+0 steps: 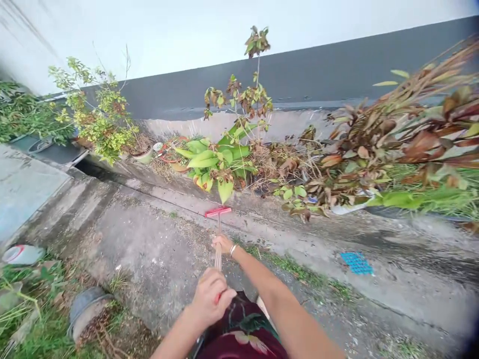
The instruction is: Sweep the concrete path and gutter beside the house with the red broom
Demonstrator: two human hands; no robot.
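A long-handled tool with a red, bar-shaped head (218, 212) points away from me; whether it is a rake, a broom or a brush I cannot make out. My right hand (223, 245), with light bands at the wrist, wraps round the handle partway down. Nearer my body, my left hand (211, 296) is closed round the top end of the same handle, where a bit of red shows between the fingers. The head is by the concrete strip, just below the tip of a broad green leaf (225, 190).
Potted and dried plants (284, 162) line the wall (179, 94). A blue plastic grid (357, 263) lies on the concrete at right. At lower left are a grey pot (88, 304) on its side and a whitish container (24, 255). A dark gutter (88, 167) opens at left.
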